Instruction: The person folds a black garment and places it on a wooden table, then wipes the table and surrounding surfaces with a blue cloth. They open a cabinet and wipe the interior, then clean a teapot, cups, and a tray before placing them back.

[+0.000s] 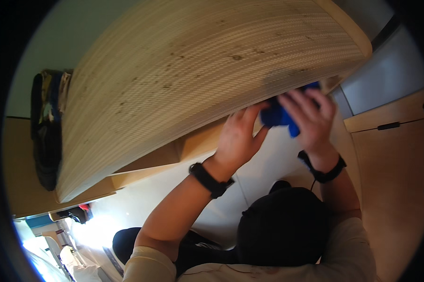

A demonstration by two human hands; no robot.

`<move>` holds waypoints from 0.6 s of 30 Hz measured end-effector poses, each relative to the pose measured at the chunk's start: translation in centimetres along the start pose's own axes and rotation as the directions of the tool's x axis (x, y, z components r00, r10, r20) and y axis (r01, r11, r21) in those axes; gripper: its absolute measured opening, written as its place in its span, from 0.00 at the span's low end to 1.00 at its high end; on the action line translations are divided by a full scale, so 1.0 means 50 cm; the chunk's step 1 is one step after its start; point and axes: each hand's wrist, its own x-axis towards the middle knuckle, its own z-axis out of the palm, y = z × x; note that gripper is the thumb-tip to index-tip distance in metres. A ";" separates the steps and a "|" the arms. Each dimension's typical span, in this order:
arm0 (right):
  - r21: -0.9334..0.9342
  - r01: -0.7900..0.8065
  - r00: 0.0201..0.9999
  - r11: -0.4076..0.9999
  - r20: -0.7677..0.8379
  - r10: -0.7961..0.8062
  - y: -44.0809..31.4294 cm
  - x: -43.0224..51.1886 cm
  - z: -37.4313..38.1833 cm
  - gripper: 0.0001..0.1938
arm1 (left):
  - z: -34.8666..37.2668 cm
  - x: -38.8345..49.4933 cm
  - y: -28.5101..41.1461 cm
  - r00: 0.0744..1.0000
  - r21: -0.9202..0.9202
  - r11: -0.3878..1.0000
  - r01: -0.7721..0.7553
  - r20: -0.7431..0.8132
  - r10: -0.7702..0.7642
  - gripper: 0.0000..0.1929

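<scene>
A bundle of blue cloth (276, 114) is bunched up at the near edge of a woven mat (198, 67). My right hand (312, 116) grips it from the right, fingers stretched over the top and slightly blurred. From the other side, my left hand (242, 132) pinches the cloth's left end between thumb and fingers. Part of the bundle is hidden behind my fingers. Dark spots mark the mat's pale, ribbed surface. Both wrists wear black straps, the left strap (210, 179) and the right strap (323, 169).
Below the mat runs a wooden bed frame (198, 137) with open compartments. A stack of folded textiles (48, 130) stands at the mat's left end. Wooden cabinet doors (395, 183) rise on the right. Light floor tiles (219, 208) lie around my bent knees. Bright light falls at lower left.
</scene>
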 end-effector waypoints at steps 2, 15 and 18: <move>-0.118 -0.025 0.997 0.993 0.071 0.034 0.055 -0.001 -0.007 0.15 | 0.075 0.033 0.000 0.983 -0.169 0.970 0.177 0.086 -0.164 0.32; 0.341 -0.338 0.859 0.877 0.493 0.139 0.023 -0.299 0.275 0.27 | 0.234 -0.091 -0.187 0.840 0.292 0.946 0.143 0.469 -0.272 0.23; 0.434 -0.301 0.882 0.849 0.465 0.075 -0.066 -0.300 0.300 0.25 | 0.185 -0.135 -0.205 0.857 0.558 0.824 -0.096 0.468 -0.217 0.20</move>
